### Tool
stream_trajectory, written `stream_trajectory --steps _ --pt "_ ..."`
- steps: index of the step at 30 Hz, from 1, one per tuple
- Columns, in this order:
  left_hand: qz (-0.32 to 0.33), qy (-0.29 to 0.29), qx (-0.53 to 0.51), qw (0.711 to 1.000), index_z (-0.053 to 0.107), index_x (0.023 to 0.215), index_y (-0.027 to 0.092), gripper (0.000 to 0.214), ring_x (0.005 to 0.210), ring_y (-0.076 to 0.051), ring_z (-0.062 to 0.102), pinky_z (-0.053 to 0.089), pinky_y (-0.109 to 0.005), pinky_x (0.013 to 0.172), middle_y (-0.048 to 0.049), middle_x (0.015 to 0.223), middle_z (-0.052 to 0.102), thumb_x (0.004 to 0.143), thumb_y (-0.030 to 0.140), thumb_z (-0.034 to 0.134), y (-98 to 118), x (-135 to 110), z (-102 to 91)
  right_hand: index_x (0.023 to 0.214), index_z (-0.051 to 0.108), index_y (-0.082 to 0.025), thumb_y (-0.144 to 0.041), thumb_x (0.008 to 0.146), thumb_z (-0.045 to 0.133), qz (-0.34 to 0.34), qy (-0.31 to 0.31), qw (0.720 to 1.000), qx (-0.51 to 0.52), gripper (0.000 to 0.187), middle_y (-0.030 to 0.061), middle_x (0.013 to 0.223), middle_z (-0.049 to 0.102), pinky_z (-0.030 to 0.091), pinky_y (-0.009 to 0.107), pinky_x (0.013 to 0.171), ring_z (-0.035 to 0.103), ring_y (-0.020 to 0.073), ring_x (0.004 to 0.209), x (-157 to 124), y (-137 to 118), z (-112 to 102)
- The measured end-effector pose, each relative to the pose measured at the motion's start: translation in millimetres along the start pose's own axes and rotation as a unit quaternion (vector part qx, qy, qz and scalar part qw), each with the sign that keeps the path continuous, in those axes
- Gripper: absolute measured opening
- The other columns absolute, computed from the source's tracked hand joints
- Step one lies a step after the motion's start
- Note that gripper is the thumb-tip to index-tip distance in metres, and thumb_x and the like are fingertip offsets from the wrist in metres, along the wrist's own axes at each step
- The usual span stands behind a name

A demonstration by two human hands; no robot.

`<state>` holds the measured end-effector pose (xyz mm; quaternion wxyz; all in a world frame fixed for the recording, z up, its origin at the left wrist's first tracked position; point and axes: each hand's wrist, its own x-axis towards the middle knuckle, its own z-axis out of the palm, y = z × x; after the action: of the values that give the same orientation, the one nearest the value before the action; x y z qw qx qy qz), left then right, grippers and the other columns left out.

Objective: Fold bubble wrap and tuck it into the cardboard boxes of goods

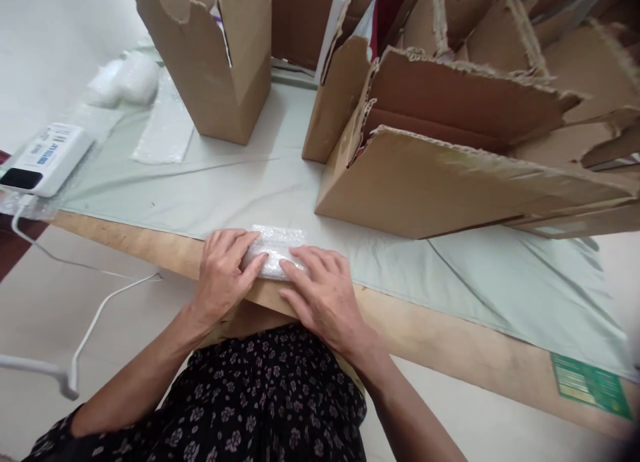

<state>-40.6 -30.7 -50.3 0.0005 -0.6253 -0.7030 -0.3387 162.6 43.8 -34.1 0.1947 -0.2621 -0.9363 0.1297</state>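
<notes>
A small bundle wrapped in bubble wrap [277,244] lies at the near edge of the wooden table [450,345], on a pale green cloth [240,182]. My left hand [223,272] rests on the bundle's left end, fingers stretched flat over it. My right hand [323,289] lies across its right end, fingers extended and pressing down on the wrap. What is inside the wrap is hidden.
Torn cardboard boxes stand behind: a tall one [215,55] at the back left, a wide low one [450,175] to the right. A white device [45,159] with a cable sits at the far left beside loose bubble wrap [165,125]. A green label [590,384] marks the table's right edge.
</notes>
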Motion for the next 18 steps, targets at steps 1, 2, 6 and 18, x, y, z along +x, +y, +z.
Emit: stream_trajectory --steps 1,2,6,18 --pt "-0.018 0.018 -0.016 1.000 0.071 0.121 0.017 0.028 0.105 -0.028 0.067 0.054 -0.048 0.098 -0.0118 0.112 0.073 0.098 0.031 0.065 2 -1 -0.7 0.125 0.068 -0.019 -0.024 0.103 0.058 -0.004 -0.011 1.000 -0.003 0.024 0.0134 0.130 0.072 0.049 0.049 0.100 0.064 0.0303 0.118 3 0 2" --pt "-0.047 0.035 -0.043 0.997 0.070 0.125 0.017 0.032 0.107 -0.028 0.068 0.055 -0.047 0.099 -0.0118 0.115 0.072 0.097 0.032 0.067 4 -4 -2.5 0.123 0.069 -0.018 -0.021 0.103 0.056 0.004 -0.009 1.000 0.003 0.023 0.0123 0.125 0.074 0.050 0.048 0.098 0.066 0.0290 0.113 6 1 3" --pt "-0.224 0.024 -0.240 0.944 0.053 0.148 0.019 0.057 0.109 -0.023 0.073 0.061 -0.040 0.097 -0.0132 0.130 0.071 0.096 0.035 0.069 17 -25 -13.0 0.126 0.069 -0.021 -0.023 0.105 0.055 0.103 0.066 0.984 0.127 0.025 0.0083 0.117 0.078 0.053 0.042 0.094 0.071 0.0234 0.103 12 -1 2" --pt "-0.135 -0.153 -0.442 0.874 0.066 0.129 0.027 0.036 0.088 -0.020 0.077 0.066 -0.028 0.075 -0.0059 0.104 0.079 0.095 0.038 0.072 56 -5 2.4 0.130 0.068 -0.023 -0.040 0.097 0.067 0.166 0.023 0.916 0.363 0.037 0.0089 0.122 0.077 0.061 0.038 0.095 0.074 0.0228 0.107 -46 10 -49"
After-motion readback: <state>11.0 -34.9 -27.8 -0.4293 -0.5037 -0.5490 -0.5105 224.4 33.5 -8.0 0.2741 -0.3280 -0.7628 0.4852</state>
